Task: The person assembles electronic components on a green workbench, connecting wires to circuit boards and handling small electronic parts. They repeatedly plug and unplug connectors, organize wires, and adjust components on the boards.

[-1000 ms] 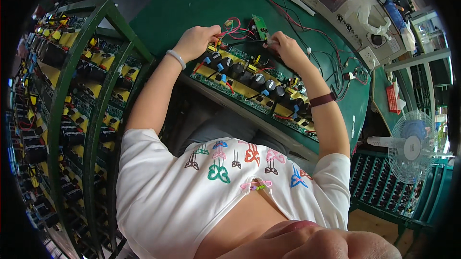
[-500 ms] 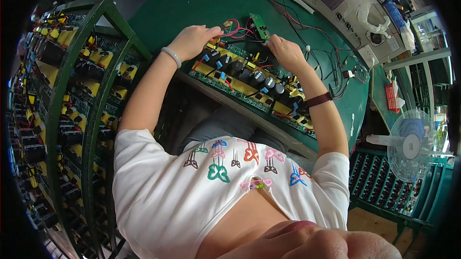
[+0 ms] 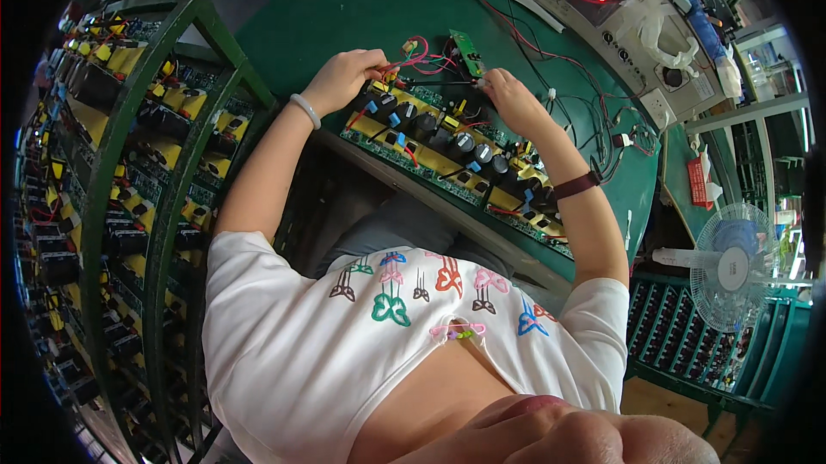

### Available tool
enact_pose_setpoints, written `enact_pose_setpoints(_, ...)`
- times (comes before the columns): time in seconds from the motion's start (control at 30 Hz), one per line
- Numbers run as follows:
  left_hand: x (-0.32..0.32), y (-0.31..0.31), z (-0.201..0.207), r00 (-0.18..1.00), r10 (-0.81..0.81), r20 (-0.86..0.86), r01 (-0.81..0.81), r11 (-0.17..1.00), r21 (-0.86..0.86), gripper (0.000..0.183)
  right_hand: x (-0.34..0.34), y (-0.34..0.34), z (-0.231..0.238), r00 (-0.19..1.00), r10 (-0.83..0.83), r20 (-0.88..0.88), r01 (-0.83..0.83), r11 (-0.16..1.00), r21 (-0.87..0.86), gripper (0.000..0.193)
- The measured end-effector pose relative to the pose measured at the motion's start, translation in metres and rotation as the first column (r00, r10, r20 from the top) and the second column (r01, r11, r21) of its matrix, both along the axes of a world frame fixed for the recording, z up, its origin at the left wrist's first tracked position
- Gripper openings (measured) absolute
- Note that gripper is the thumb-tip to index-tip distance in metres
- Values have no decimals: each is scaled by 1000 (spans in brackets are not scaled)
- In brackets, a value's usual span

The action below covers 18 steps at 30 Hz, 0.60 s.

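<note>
Along the near table edge lies a long, component-packed circuit board [image 3: 423,130] with black capacitors, yellow parts and short red and blue leads. My left hand [image 3: 344,78] is closed at its left end, beside a loop of pink and red wires [image 3: 417,51]; what its fingertips pinch is hidden. A black cable [image 3: 440,83] runs across the board's far side to my right hand [image 3: 514,102], whose fingers pinch its right end. Just beyond the right fingertips, a small green circuit board [image 3: 467,52] stands tilted on the table.
A green rack [image 3: 163,163] filled with similar boards stands at my left. On the green table [image 3: 344,8], black and red cables trail toward a test instrument [image 3: 594,8] with red digits at the back right. A white fan [image 3: 731,268] stands at the right.
The black cable now looks straighter between my hands. My left hand has shifted slightly left and down, the right slightly right and down. Digits on the instrument have changed.
</note>
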<state>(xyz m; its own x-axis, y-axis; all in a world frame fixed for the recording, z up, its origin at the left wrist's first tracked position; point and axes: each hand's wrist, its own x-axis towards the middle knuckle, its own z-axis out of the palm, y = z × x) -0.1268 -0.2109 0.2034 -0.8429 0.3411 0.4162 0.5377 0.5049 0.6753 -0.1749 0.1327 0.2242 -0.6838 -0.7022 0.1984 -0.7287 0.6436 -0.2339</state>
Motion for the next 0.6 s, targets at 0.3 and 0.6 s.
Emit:
enact_pose_setpoints(0.3, 7, 5, -18, 980, 23, -195, -14, 999, 47, 25, 10, -6, 3, 993, -99, 59, 88, 982, 168, 26)
enact_pose_setpoints(0.6, 3, 5, -10, 985, 54, -162, -64, 996, -59, 9, 3, 13, 4, 989, -89, -119, 97, 994, 58, 31)
